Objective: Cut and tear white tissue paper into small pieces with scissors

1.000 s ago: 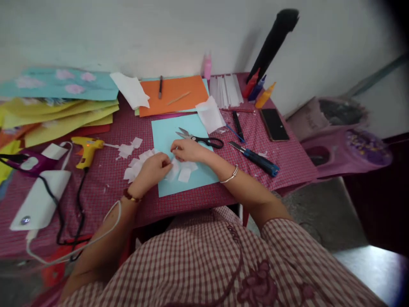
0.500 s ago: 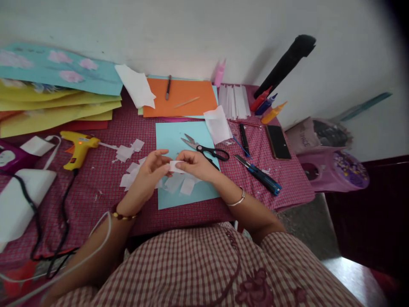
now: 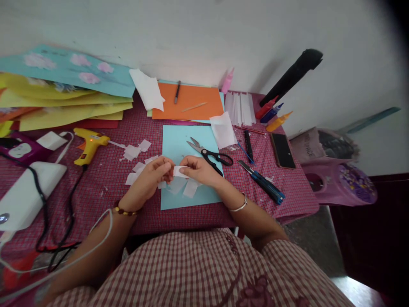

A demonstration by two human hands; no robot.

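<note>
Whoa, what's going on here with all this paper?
A person's right hand is pinching a small white paper piece above a light blue sheet. The left hand is close beside it, but I can't tell whether it grips the piece too. Open scissors lie partly on the sheet, and loose paper squares lie below the hands. A yellow glue gun with an orange light glowing rests off to the left.
</note>
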